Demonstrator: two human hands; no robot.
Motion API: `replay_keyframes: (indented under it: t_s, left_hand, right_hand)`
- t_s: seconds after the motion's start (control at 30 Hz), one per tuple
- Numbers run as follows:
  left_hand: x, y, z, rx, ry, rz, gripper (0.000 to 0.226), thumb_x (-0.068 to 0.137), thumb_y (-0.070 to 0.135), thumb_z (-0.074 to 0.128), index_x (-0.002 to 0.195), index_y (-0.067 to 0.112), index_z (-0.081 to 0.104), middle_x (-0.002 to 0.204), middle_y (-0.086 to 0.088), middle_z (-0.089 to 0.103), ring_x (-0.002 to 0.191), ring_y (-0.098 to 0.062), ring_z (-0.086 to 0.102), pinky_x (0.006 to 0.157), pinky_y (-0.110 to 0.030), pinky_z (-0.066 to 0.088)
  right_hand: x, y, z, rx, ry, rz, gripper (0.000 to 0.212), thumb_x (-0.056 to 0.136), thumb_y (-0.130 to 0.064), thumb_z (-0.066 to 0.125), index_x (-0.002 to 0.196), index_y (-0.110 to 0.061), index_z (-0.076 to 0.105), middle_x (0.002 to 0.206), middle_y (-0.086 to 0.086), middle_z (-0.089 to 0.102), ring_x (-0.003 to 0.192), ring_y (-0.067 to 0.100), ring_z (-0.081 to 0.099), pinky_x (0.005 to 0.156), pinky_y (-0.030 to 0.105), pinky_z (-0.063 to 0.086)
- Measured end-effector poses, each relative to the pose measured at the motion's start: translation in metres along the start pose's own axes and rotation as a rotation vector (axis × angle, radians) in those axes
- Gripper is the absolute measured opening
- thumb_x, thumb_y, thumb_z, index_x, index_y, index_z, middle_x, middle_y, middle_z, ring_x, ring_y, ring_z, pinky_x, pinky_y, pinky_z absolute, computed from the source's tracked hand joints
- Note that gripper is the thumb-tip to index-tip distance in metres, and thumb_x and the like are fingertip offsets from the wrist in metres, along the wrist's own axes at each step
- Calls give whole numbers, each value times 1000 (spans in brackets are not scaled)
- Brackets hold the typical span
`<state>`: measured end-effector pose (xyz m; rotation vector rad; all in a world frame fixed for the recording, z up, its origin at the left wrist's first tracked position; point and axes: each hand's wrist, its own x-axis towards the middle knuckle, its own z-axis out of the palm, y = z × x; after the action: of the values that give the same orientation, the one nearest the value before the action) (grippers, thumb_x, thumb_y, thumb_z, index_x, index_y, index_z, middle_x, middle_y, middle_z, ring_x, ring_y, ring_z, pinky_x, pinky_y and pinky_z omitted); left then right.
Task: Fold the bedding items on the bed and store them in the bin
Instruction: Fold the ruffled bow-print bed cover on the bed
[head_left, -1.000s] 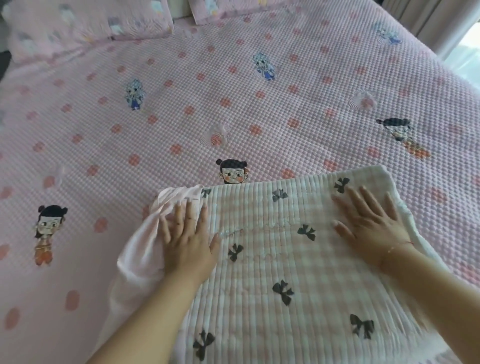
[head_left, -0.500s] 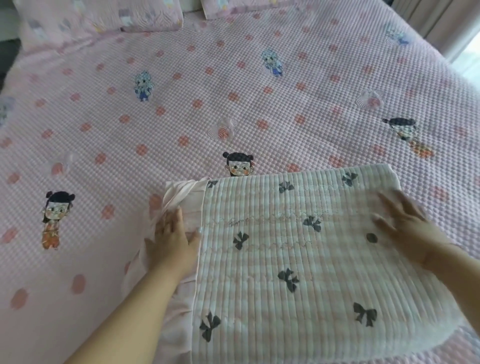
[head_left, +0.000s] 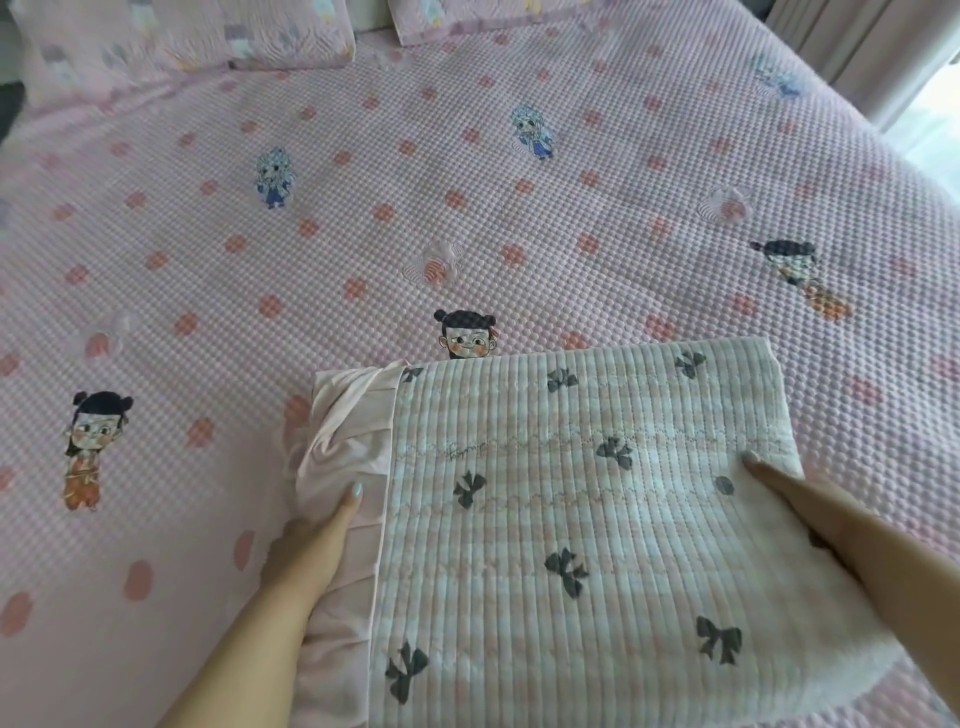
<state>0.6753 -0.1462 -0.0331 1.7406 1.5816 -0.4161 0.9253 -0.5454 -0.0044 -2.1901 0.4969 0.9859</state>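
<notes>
1. A folded quilted blanket (head_left: 582, 525) lies at the near edge of the bed (head_left: 467, 182), gripped from both sides by a person's bare hands, set well apart from each other.

2. The left hand (head_left: 317, 540) holds the blanket's left side, thumb lying on top of the plain pink ruffle trim (head_left: 343, 452) and fingers out of sight beneath the cloth.

3. The right hand (head_left: 795, 499) holds the right edge, thumb on the top face; its fingers appear tucked under the fold, though they cannot be seen.

4. Progress: the blanket is already a compact rectangle with squared far corners, so the folding of this piece looks finished or nearly so. The hold from both sides suggests it is about to be lifted.

5. Still to do: storing. No bin shows in this view, and whether other bedding waits to be folded cannot be told from here.

6. Materials: the blanket is pale pink-and-white gingham, stitched in close parallel ribs, scattered with dark bow prints and crossed by a faint embroidered line. It looks thick and soft, bulging at its near right edge.

7. Beneath it, the pink bedspread has a bubbly waffle texture, coral dots and cartoon children figures; matching pillows (head_left: 208, 36) rest at the head.
</notes>
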Motion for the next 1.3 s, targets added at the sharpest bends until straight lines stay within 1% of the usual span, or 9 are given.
replay_keyframes:
  t_s: [0.17, 0.3, 0.47, 0.6, 0.7, 0.83, 0.93, 1.1, 1.3]
  left_hand:
    - [0, 1, 7, -467, -150, 85, 91, 72, 68, 64, 141, 12, 44, 133, -8, 52, 128, -29, 46, 107, -38, 32]
    - [5, 4, 6, -620, -375, 67, 82, 56, 56, 85, 122, 14, 63, 110, -12, 69, 105, -30, 63, 99, -42, 45]
    - [7, 8, 10, -706, -474, 96, 57, 62, 35, 74, 109, 2, 69, 100, -25, 69, 83, -34, 66, 87, -43, 52]
    - [-3, 1, 11, -823, -526, 95, 34, 73, 29, 70, 96, 4, 75, 91, -19, 72, 75, -29, 70, 74, -38, 57]
    - [-14, -8, 3, -923, -566, 140, 34, 78, 26, 62, 101, 3, 73, 89, -16, 72, 72, -25, 72, 66, -35, 60]
    - [-40, -10, -21, -922, -478, 181, 21, 81, 22, 65, 74, 7, 78, 75, -14, 73, 60, -18, 71, 54, -26, 58]
    - [-54, -19, -51, -946, -458, 167, 45, 74, 37, 77, 106, 6, 72, 107, -22, 70, 84, -28, 71, 82, -41, 58]
    - [-94, -44, -107, -993, -420, 211, 39, 81, 33, 69, 102, 0, 70, 86, -17, 73, 68, -24, 72, 61, -33, 60]
    - [-132, -95, -170, -1117, -299, 267, 29, 89, 31, 58, 103, 7, 68, 76, -12, 74, 61, -22, 71, 48, -29, 56]
  right_hand:
    - [6, -6, -4, 75, -135, 160, 86, 51, -70, 72, 105, -2, 69, 97, 24, 71, 86, 38, 68, 73, 45, 58]
    - [19, -1, -9, 169, -245, 227, 92, 54, -70, 77, 116, -3, 66, 115, 26, 64, 110, 45, 59, 94, 62, 44]
    - [25, 1, -7, 221, -259, 155, 91, 55, -69, 78, 117, -3, 65, 119, 26, 63, 113, 45, 57, 97, 62, 42]
    - [12, -2, -3, 303, -316, 38, 64, 80, -56, 59, 115, -2, 61, 94, 25, 70, 78, 38, 70, 73, 52, 57]
    - [-1, 1, -2, 384, -342, 9, 76, 59, -54, 76, 113, -3, 60, 77, 21, 70, 57, 34, 68, 57, 46, 58]
    - [-23, -3, -3, 402, -354, -12, 101, 37, -54, 87, 122, -7, 59, 95, 23, 70, 70, 36, 70, 72, 56, 56]
    - [-54, -22, 2, 399, -335, -69, 97, 42, -57, 85, 122, -10, 59, 98, 22, 70, 73, 37, 71, 70, 56, 56]
    - [-113, -60, 10, 412, -432, -165, 63, 74, -54, 58, 119, -9, 58, 88, 21, 71, 65, 35, 71, 62, 53, 58]
    - [-185, -99, 37, 320, -446, -291, 85, 55, -57, 80, 122, -9, 59, 105, 23, 69, 82, 38, 70, 75, 56, 55]
